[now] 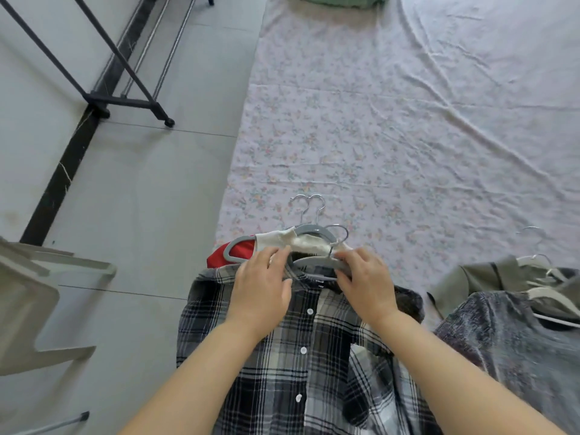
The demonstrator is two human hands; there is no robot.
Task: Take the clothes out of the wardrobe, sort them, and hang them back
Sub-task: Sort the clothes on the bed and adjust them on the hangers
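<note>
Black-and-white plaid button shirt (314, 356): lower part cut off by the bottom edge. Red garment (232, 255): mostly hidden under the shirt's collar. Grey plastic hanger (320, 262): partly covered by the right hand (365, 284) (fingers curled over it). Folded green cloth (339, 1): cut by the top edge. Mottled grey garment (502, 340): blurred, running off the right edge.
</note>
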